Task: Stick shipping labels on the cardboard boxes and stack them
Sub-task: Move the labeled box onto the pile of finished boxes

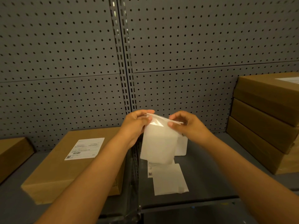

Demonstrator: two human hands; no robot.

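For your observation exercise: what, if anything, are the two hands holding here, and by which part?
Both hands hold one white label sheet, pinched at its top edge: the left hand at the top left corner, the right hand at the top right, apparently peeling its layers apart.

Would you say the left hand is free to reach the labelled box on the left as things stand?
Probably not yet. The path to the labelled box looks open, but the left hand is pinching the label sheet together with the right hand, so it would have to let go first.

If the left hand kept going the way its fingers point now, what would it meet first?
The left hand points rightward across the label sheet it pinches, so it would probably meet the right hand first; depth is uncertain.
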